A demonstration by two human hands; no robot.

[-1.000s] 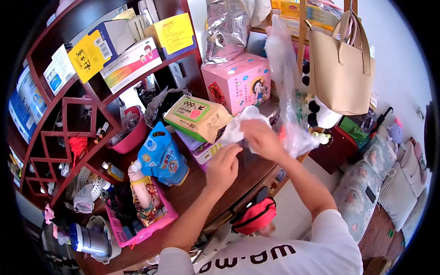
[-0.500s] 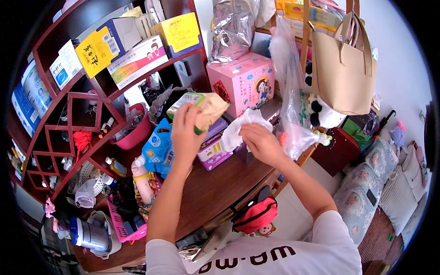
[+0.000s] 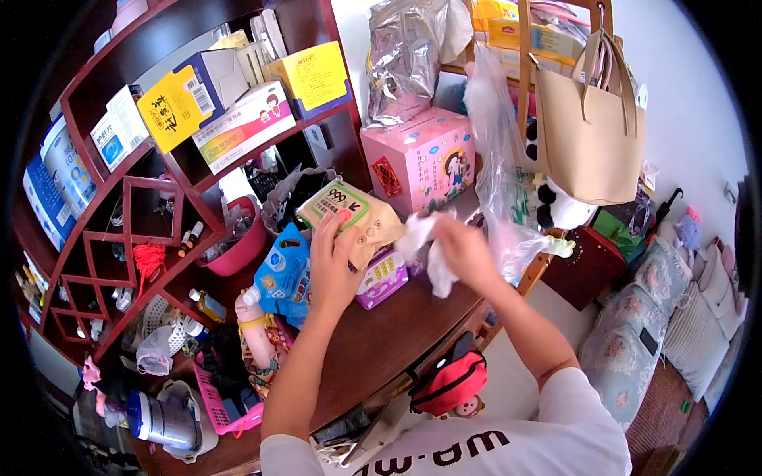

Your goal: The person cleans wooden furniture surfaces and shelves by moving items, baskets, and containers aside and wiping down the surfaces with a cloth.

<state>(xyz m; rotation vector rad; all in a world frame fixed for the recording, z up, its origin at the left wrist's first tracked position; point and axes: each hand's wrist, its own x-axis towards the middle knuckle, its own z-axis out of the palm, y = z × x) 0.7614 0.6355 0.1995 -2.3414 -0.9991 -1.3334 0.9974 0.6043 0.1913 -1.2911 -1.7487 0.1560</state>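
Observation:
My left hand grips the near left side of a soft pack of wipes, tan with a green-edged label printed 999. The pack is tilted, label upward, above a purple-and-white box on the desk. Just to the right, my right hand is closed around a crumpled white wipe. Part of it hangs below the fingers, and part sticks out toward the pack. Motion smears this hand and the wipe. Left of the pack stands a blue pouch, close to my left wrist.
Behind my hands sits a pink patterned box. A clear plastic bag and a beige handbag hang to its right. A pink bottle and a pink basket line the desk's left side, below shelves of boxes.
The pack in my left hand has come lower and turned, so its label faces me. My right hand has pulled the wipe down from near the pink box; the wipe has changed shape.

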